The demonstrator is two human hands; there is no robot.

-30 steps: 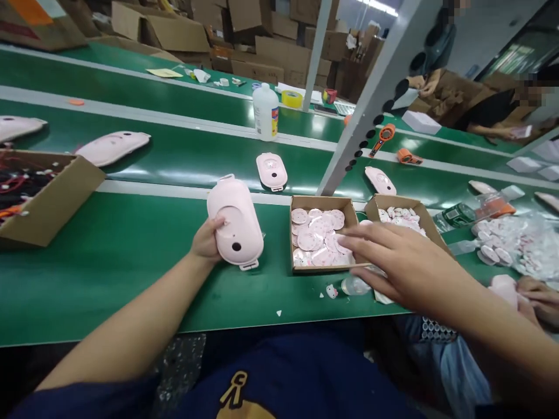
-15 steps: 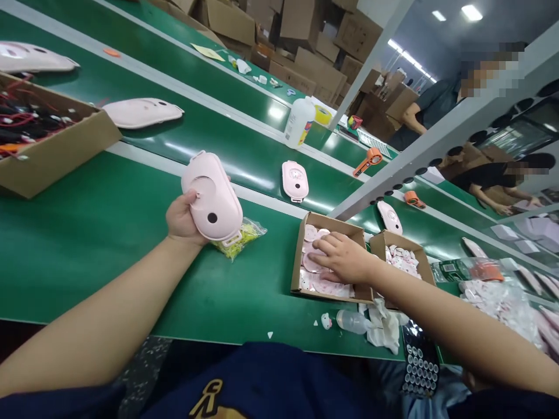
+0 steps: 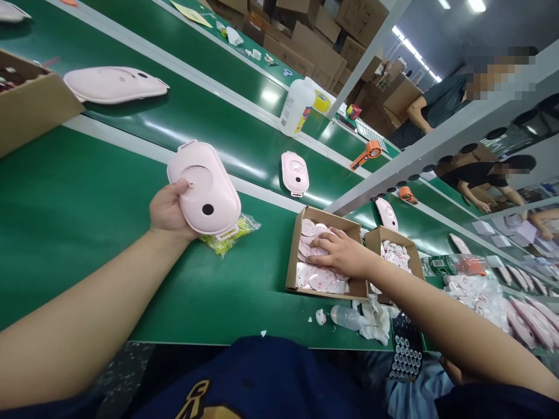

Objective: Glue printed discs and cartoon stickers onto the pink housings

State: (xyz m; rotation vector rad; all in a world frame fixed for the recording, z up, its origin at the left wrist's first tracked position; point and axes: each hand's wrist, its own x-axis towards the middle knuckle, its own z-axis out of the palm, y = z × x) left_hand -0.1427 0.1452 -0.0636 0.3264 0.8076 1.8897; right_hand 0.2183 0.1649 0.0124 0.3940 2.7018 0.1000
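My left hand (image 3: 166, 210) grips a pink plastic casing (image 3: 220, 187), thumb on its front near a round recess. The casing has a dark round hole and a loop at its end. Behind its lower edge lies a clear bag (image 3: 225, 241) of yellow-green bits. My right hand (image 3: 343, 253) reaches into a small cardboard box (image 3: 292, 256), fingers spread and touching flat pink printed pieces (image 3: 321, 280). Nothing shows lifted in it; its fingertips are partly hidden among the pieces. A second box (image 3: 395, 256) with small white and pink pieces stands beside it.
More pink casings (image 3: 295, 173) lie along the belt. A big carton (image 3: 35, 105) stands at left. A white bottle (image 3: 297, 107), orange handheld fans (image 3: 367, 154), a small clear bottle (image 3: 347, 317) and crumpled tissue (image 3: 375, 322) lie about. A metal post (image 3: 437, 139) slants across. Co-workers sit opposite.
The view has shifted slightly, so the left carton sits farther out of frame. My left hand still holds the casing. My right hand stays in the box, its fingers moved over the pink pieces.
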